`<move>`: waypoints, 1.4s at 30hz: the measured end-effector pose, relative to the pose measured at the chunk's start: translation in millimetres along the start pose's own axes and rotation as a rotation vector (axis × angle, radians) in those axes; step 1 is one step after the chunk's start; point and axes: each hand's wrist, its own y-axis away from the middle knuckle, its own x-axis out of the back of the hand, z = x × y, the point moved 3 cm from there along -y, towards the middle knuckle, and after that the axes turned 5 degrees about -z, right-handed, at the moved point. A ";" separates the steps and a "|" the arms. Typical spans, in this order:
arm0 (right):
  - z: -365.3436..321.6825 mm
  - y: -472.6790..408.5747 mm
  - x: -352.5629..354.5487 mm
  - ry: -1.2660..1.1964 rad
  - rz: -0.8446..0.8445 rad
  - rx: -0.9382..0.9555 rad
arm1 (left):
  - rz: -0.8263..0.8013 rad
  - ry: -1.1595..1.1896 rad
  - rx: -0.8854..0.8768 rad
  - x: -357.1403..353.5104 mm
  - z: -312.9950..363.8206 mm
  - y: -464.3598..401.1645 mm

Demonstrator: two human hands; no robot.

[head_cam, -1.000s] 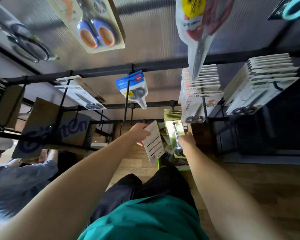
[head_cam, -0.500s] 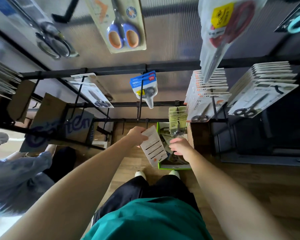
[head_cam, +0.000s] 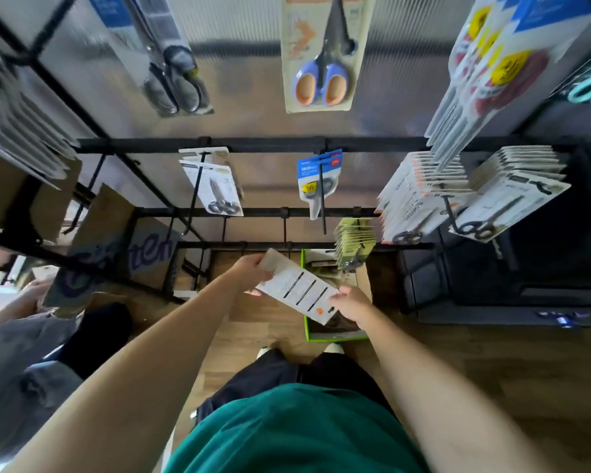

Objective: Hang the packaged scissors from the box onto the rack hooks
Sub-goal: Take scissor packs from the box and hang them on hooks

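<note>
left hand (head_cam: 253, 272) and right hand (head_cam: 350, 303) gripping scissors package (head_cam: 296, 286), above green box (head_cam: 335, 334)

The rack (head_cam: 253, 144) was matt black metal against a ribbed translucent plastic panel (head_cam: 246, 63). The floor (head_cam: 492, 363) looked like smooth wood, the box (head_cam: 307, 331) glossy green cardboard, and the held package (head_cam: 297, 288) matt white card.

I see a ribbed translucent wall panel (head_cam: 246, 63) at the far side; wood-plank floor (head_cam: 492, 363) lies near and right; a brown cardboard box (head_cam: 116, 244) leans at left; daylight brightens the far left.
</note>
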 end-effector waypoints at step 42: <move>-75.5 72.1 31.4 -0.340 0.324 0.194 | -0.105 -0.411 -0.516 -12.1 57.8 -0.4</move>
